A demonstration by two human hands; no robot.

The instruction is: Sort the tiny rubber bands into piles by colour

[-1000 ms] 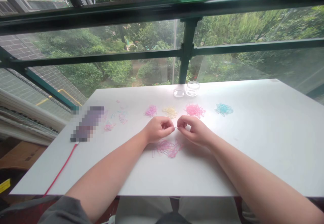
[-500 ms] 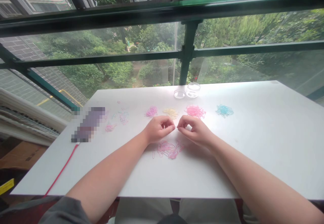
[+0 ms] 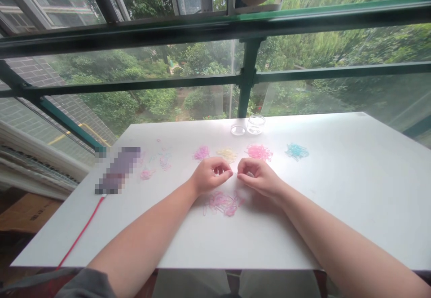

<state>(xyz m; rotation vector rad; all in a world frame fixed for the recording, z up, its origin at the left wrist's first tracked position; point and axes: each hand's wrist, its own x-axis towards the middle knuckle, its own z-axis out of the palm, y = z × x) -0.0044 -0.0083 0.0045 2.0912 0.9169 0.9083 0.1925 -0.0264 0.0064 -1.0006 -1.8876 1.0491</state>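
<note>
Left hand (image 3: 213, 173) and right hand (image 3: 260, 175) pinch narrowly, contents unclear, just past the nearest pink pile (image 3: 222, 203), open counter (image 3: 353, 194) reaching the right edge (image 3: 394, 131).

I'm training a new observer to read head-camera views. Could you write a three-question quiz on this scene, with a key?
1. Multiple choice: which heap of small loops lies farthest right?
A) yellow pile
B) blue pile
C) purple pile

2. True or false: the red cable lies nearer to the left hand than to the right hand.

3. Fill in: the near pile, on the person's side of both hands, looks mostly ____.

Key: 1. B; 2. True; 3. pink.
</note>
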